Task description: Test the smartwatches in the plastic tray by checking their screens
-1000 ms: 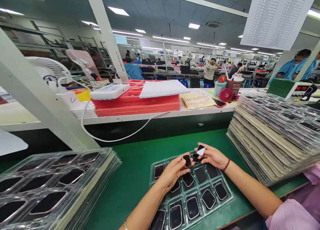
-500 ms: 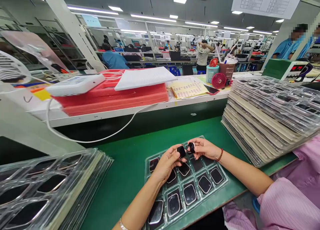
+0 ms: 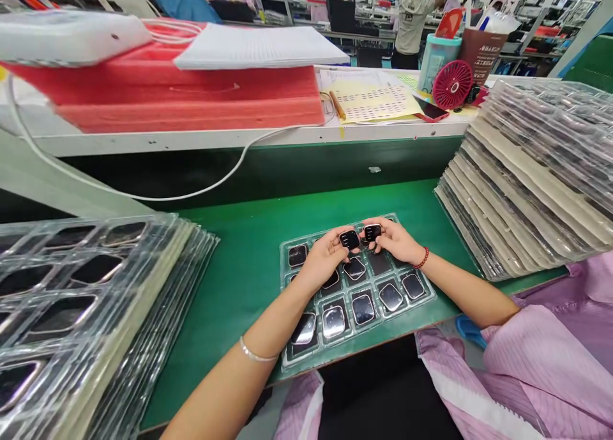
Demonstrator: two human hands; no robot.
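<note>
My left hand (image 3: 327,256) is closed on a smartwatch face (image 3: 349,239), a dark rounded square without a strap, its screen showing small light marks. Beside it, my right hand (image 3: 393,241) grips a second smartwatch face (image 3: 372,233), also with light marks on its screen. The two pieces are held side by side over a clear plastic tray (image 3: 330,354) on the green bench. In the tray's compartments lie several more watch faces, such as the watch face (image 3: 363,309) in the front row. My hands hide part of the tray's back rows.
Stacked trays of watch faces (image 3: 96,267) stand at the left, and a taller tray stack (image 3: 531,191) at the right. Behind, a shelf holds red foam (image 3: 201,98), papers (image 3: 373,101), a phone (image 3: 431,109) and a small pink fan (image 3: 453,84). A white cable (image 3: 211,188) hangs down in front.
My view has tilted down. Both watch faces have turned toward me and show lit marks, where their screens were dark before. Each hand has kept hold of its piece.
</note>
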